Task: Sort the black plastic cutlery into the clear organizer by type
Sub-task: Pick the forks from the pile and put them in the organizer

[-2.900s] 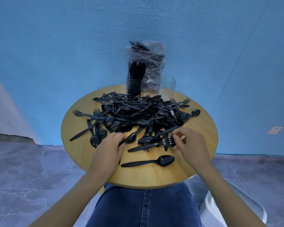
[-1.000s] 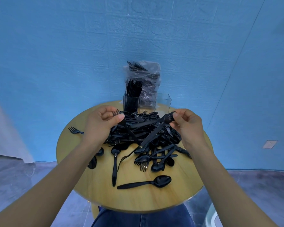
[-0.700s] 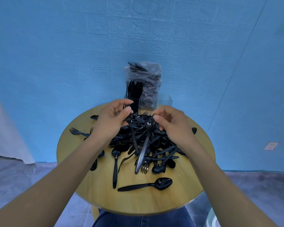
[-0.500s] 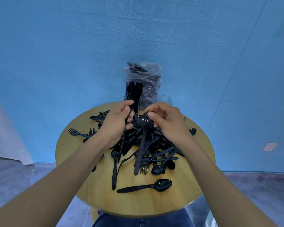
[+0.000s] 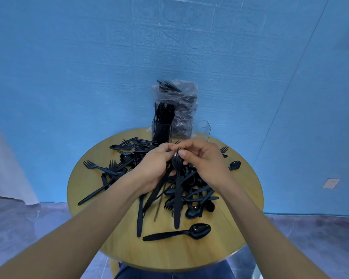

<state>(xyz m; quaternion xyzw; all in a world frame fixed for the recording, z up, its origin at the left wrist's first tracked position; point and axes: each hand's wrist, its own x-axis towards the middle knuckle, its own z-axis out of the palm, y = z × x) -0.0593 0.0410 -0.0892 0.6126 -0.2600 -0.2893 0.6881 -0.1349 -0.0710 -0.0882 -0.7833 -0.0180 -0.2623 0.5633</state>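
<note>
A heap of black plastic cutlery (image 5: 191,190) covers the middle of a round wooden table (image 5: 240,208). My right hand (image 5: 205,160) pinches the head of a black fork (image 5: 177,190) that hangs handle-down over the heap. My left hand (image 5: 155,168) grips a bundle of black cutlery (image 5: 155,193) whose handles point down toward me. The two hands meet at the fingertips. Behind them stands the clear organizer (image 5: 199,130); its left compartment holds upright black pieces (image 5: 163,119), and its right compartment looks empty.
A clear plastic bag of more black cutlery (image 5: 177,97) leans against the blue wall behind the organizer. A lone spoon (image 5: 179,232) lies near the table's front edge. Loose forks (image 5: 97,167) lie at the left. My blue-jeaned knees show below the table.
Both hands rose from the heap with cutlery and came together near the organizer. The right hand's fork swung from lying sideways to hanging handle-down, and the hands have drawn slightly closer to me.
</note>
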